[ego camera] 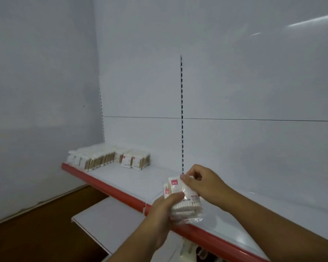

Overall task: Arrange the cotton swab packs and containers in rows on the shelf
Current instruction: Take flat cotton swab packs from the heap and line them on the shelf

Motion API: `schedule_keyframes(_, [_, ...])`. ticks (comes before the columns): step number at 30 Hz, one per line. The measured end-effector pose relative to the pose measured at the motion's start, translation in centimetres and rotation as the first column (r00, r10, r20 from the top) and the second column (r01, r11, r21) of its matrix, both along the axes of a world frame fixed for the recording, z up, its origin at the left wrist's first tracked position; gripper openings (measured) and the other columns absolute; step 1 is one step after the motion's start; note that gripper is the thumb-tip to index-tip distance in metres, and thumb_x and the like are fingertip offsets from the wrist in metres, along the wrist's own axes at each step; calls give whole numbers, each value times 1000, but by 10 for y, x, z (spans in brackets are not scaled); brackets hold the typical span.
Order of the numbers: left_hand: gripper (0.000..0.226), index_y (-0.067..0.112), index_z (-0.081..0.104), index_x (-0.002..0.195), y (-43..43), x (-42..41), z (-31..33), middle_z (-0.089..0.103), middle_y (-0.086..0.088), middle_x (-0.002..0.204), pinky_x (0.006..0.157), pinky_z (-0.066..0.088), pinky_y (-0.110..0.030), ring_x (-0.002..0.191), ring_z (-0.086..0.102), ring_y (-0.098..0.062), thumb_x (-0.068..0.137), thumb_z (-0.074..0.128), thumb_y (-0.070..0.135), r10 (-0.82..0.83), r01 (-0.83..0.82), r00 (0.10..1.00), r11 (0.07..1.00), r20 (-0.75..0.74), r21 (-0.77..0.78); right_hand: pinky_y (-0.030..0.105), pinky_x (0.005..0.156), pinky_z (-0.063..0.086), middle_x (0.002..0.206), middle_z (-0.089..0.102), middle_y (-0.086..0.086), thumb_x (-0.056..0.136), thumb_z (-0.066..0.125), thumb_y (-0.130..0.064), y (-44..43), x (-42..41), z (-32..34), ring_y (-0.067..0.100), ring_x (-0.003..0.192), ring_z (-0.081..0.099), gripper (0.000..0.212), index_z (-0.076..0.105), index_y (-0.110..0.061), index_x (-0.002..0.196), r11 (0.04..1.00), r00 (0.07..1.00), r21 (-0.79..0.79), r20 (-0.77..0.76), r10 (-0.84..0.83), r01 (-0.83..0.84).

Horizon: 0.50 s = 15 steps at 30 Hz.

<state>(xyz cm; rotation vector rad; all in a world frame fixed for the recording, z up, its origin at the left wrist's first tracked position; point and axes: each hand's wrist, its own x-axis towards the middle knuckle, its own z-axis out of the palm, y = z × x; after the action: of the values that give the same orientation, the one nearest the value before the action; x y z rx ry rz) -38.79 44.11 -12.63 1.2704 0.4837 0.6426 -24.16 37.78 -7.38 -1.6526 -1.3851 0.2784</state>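
Left hand (pixel 164 206) grips a stack of packs (pixel 182 200) over the shelf (pixel 133 183) lip; right hand (pixel 199 183) pinches the top pack's upper corner. Rows (pixel 110 157) stand far left, so packs go leftward, left hand nearer.

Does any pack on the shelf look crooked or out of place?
Yes, slightly: the front pack of the right group leans, unlike the straight rows beside it. The left hand and right hand hold unshelved packs.
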Motion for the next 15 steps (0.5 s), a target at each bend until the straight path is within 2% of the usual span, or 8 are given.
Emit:
schedule_keyframes(2, [47,4,66,115,32,-9,-7,71,-22,107,82,57,-43,97,69,-37,73,69,26,31,-31,1000,999,0,7,42,76,56,87,68,8,83,71,-31,32,0,0,22,79,66,14,62,-20,84,995,996,-54,-24,85,-86])
schedule_keyframes(4, [43,5,69,112,65,-14,-13,71,-22,106,74,58,-38,94,70,-36,74,70,24,47,-47,999,999,-10,24,41,77,56,87,68,5,80,76,-25,66,3,3,18,79,65,15,63,-20,85,986,990,-90,9,138,-137])
schedule_keyframes(6, [41,6,70,110,104,-18,-15,72,-20,104,69,55,-34,92,70,-35,73,75,24,68,-64,996,995,-53,73,29,74,55,87,67,-4,76,79,-29,105,4,4,10,80,64,20,63,-24,87,978,981,-103,52,185,-179])
schedule_keyframes(9, [43,11,69,110,172,-27,-7,75,-11,100,74,53,-33,91,72,-29,73,79,32,123,-103,984,983,-129,154,13,63,49,90,63,-11,71,82,-34,170,1,3,-4,74,60,29,59,-32,88,979,970,-55,135,201,-196])
schedule_keyframes(10, [44,14,69,109,194,-30,-2,75,-8,99,73,54,-32,90,72,-25,74,75,41,146,-120,979,978,-145,172,13,63,49,91,62,-11,71,82,-34,195,-2,3,-4,73,60,30,58,-33,88,979,972,-22,117,202,-201])
schedule_keyframes(12, [57,17,68,108,238,-39,8,76,-6,97,70,54,-29,89,73,-22,75,57,63,219,-181,960,961,-173,210,20,67,51,90,62,-11,71,83,-33,244,-8,3,5,76,59,31,57,-31,87,979,979,44,53,199,-201])
schedule_keyframes(13, [64,18,68,108,259,-44,11,76,-5,96,69,54,-29,88,73,-22,74,49,69,273,-233,947,947,-171,223,23,67,49,87,62,-9,71,83,-31,267,-12,4,8,75,57,30,57,-29,85,976,979,67,25,205,-206])
schedule_keyframes(15, [64,19,67,107,301,-57,12,76,-4,93,66,56,-29,85,74,-21,72,46,69,394,-370,912,910,-110,189,24,65,46,82,62,-5,72,83,-28,310,-16,6,9,70,54,28,57,-25,80,971,976,115,-20,215,-211])
